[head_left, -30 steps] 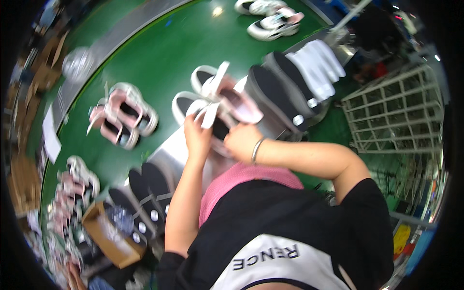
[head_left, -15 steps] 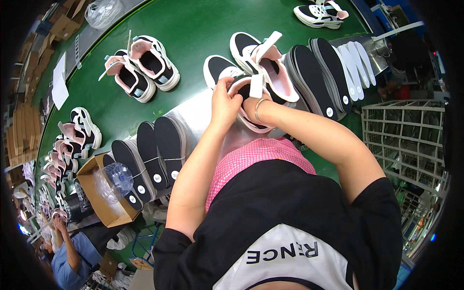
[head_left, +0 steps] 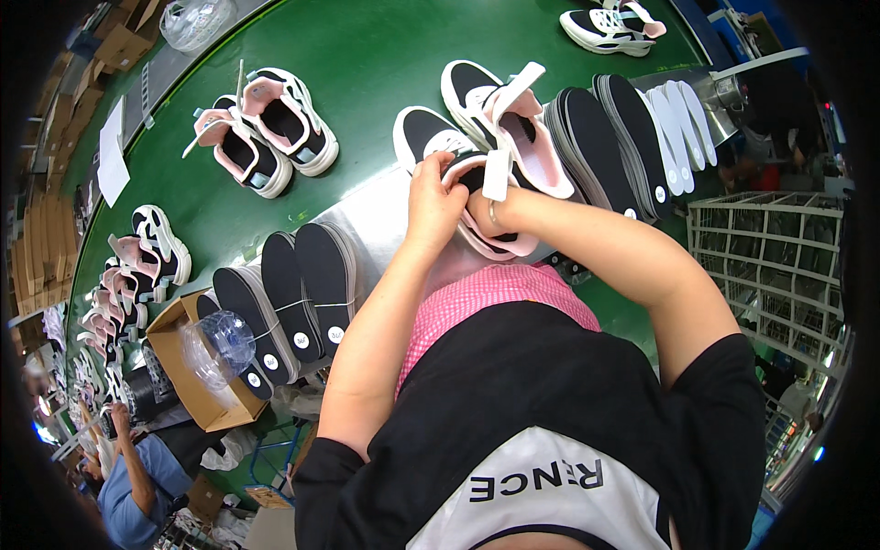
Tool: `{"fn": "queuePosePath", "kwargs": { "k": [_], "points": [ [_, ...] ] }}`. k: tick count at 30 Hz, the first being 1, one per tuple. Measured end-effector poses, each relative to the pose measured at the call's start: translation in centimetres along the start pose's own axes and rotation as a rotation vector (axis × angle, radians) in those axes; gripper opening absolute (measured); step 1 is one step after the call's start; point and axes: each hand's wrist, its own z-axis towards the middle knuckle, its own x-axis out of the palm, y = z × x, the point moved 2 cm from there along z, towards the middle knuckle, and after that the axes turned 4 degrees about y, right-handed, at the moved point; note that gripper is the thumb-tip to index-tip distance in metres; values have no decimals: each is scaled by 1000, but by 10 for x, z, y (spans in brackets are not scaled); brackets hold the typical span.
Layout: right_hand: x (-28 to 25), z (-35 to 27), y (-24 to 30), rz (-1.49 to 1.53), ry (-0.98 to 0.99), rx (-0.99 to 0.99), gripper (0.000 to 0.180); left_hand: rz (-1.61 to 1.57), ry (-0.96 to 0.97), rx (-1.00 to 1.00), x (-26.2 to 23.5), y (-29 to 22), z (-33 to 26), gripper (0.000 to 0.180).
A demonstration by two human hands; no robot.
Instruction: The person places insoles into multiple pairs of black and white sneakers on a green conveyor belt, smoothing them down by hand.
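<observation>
Just in front of me lies a black, white and pink sneaker (head_left: 420, 135), its toe pointing away to the left. My left hand (head_left: 434, 200) grips the side of its opening, thumb toward the collar. My right hand (head_left: 492, 213), with a bracelet at the wrist, reaches down inside the shoe; its fingers are hidden there. A white tongue tab stands up beside that wrist. Right behind this shoe is its matching sneaker (head_left: 530, 151), with a pink lining and a raised tongue. Stacks of black insoles (head_left: 587, 137) lie to the right of the pair.
White insoles (head_left: 683, 128) lie farther right. Another sneaker pair (head_left: 275, 137) stands on the green table (head_left: 385, 55), left of centre. Bundled black insoles (head_left: 298, 298) and a cardboard box (head_left: 225, 403) holding clear plastic are nearer left. A co-worker (head_left: 147, 486) sits lower left; a wire rack (head_left: 765, 247) stands right.
Both hands and the near sneaker sit slightly lower and farther right in view. My right hand remains inside the shoe. The co-worker's hands have shifted.
</observation>
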Motion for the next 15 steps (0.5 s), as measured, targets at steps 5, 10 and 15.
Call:
{"fn": "queuePosePath", "kwargs": {
  "k": [5,10,15],
  "points": [
    [12,2,3,203,-191,241,45,51,-7,-15,0,-4,-1,37],
    [14,-5,0,-29,-261,218,48,37,-5,-1,2,-3,1,37],
    [-11,-37,12,-198,380,22,36,86,-50,2,2,-6,-2,37]
  ]
}}
